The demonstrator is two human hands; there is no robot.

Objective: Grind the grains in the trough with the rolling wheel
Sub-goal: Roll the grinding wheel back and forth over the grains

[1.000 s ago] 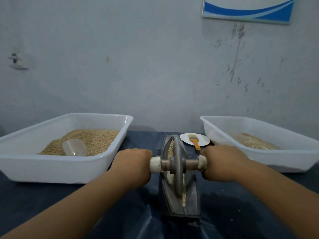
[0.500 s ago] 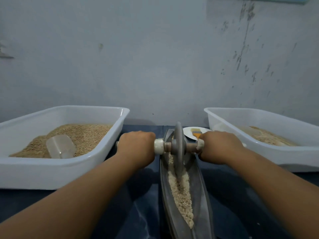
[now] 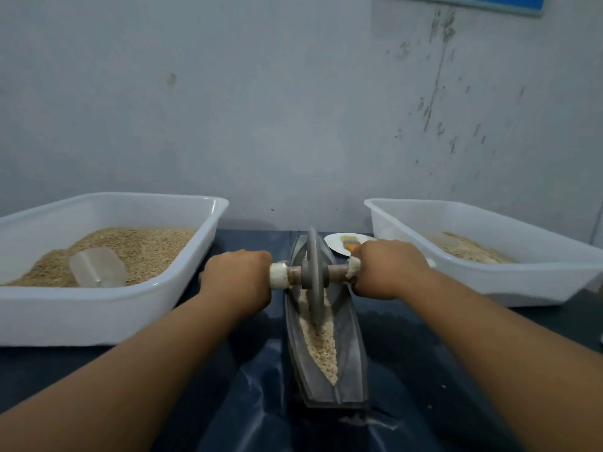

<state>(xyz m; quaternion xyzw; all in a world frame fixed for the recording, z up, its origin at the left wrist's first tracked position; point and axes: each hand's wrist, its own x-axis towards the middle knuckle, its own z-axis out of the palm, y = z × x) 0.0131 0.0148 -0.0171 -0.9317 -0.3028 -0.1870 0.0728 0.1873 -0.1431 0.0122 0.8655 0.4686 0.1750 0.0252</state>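
1. My left hand (image 3: 239, 280) is curled tight round the axle's left grip, knuckles up; my right hand (image 3: 388, 269) is wrapped the same way round the right grip. Nothing else held.
2. Between them, just below frame centre, the rolling wheel (image 3: 314, 275) stands upright on edge, its axle (image 3: 336, 273) running level left to right.
3. The wheel sits in the trough (image 3: 350, 353) toward the far end, biting into the grains (image 3: 321, 340).
4. The trough's long axis runs away from me, near end at lower centre, far tip pointing at the wall.
5. Doing this well, I reckon: equal downward pressure from both fists, axle square to the trough, wheel kept vertical, and full strokes along the channel, since the coarse-looking grains lie nearer me.
6. Tilt it and I'd expect grain spilling over the rim.
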